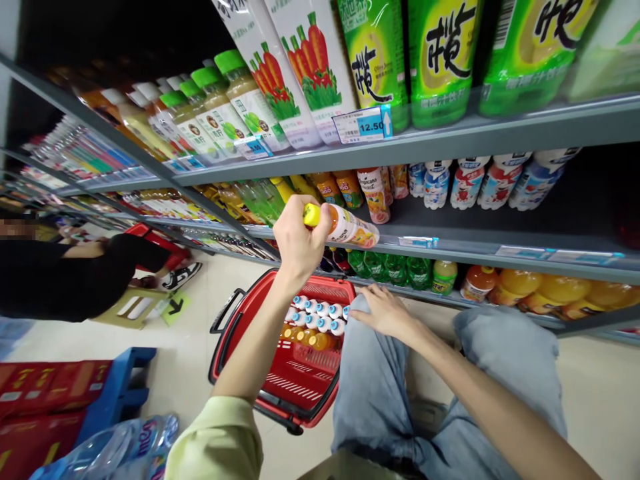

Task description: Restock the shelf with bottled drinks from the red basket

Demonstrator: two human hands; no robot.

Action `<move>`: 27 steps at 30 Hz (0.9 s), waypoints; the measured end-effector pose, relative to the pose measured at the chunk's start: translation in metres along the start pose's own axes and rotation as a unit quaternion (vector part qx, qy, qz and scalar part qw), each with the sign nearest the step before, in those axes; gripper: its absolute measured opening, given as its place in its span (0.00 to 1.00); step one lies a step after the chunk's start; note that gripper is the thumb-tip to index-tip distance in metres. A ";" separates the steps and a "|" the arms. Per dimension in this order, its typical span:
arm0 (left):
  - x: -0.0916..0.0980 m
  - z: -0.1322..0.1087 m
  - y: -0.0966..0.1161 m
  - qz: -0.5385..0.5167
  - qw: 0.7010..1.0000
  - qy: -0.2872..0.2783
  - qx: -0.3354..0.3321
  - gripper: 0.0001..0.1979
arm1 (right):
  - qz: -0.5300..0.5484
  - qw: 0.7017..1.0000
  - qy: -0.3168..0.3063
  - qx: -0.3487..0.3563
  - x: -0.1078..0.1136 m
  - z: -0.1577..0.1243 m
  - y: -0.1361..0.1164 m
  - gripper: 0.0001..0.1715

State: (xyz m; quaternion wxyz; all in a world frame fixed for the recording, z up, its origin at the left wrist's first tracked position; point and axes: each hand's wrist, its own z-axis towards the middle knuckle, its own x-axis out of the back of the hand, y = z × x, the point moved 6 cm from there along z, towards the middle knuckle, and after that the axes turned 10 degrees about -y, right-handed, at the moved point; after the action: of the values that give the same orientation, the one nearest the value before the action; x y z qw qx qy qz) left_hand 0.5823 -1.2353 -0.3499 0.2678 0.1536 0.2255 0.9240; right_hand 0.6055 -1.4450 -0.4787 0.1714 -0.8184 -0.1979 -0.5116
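Observation:
My left hand (303, 237) is closed around the yellow-capped neck of a Tropicana juice bottle (353, 230), which is tilted with its base toward the shelf edge. Another Tropicana bottle (373, 193) stands upright on the shelf just behind it. My right hand (383, 308) lies on my knee with its fingers spread and nothing in them. Below my left forearm is a red shopping basket (300, 383). Several white bottles with blue caps (317, 317) and a row of orange drink bottles (307, 337) are inside it.
Shelves (450, 237) of drinks run along the front, with price tags on their edges. Carrot juice cartons (315, 73) and green olive juice bottles (440, 60) stand above. At left, a person in black (65, 273) sits low, near a blue pallet (113, 397) and wrapped water bottles (113, 450).

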 end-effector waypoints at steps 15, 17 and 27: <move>-0.055 0.020 -0.002 0.002 0.994 -0.012 -0.108 0.15 | -0.009 1.000 0.001 0.021 0.001 -0.001 -0.001 0.41; -0.062 0.022 -0.002 0.003 0.993 -0.030 -0.115 0.15 | -0.012 1.000 0.001 0.022 0.000 0.000 -0.001 0.42; -0.097 0.053 -0.057 -0.055 0.992 -0.106 0.043 0.18 | -0.024 0.999 0.011 0.030 0.002 -0.002 -0.001 0.41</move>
State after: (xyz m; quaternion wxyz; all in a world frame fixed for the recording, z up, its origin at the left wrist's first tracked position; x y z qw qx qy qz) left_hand 0.7067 -1.2290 -0.3491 0.3333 0.2491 0.2435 0.8761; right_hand 0.6044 -1.4447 -0.4758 0.1864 -0.8021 -0.2306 -0.5184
